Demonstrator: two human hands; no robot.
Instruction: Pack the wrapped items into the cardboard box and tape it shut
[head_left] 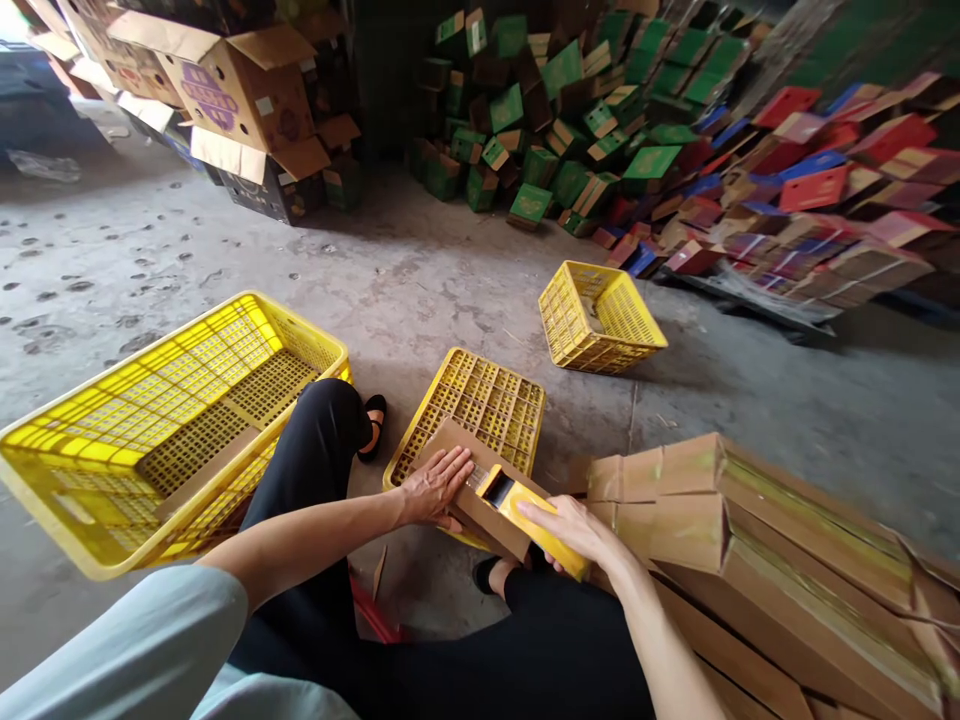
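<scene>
A flat-looking brown cardboard carton [450, 440] lies across an upturned yellow plastic crate [499, 400] between my knees. My left hand [439, 485] rests on the cardboard, its fingers stretched out flat. In my right hand [566, 525] is a yellow carton stapler [536, 510], gripped along its long body. The head of the stapler, with a dark panel, sits on the cardboard just right of my left fingers. Its underside is hidden.
A large yellow crate [300, 335] with a cardboard piece inside stands at my left. Folded cartons [667, 480] are stacked at my right. A smaller yellow crate [604, 320] stands ahead. Behind are open boxes [232, 95], green boxes [532, 200] and red boxes [814, 190].
</scene>
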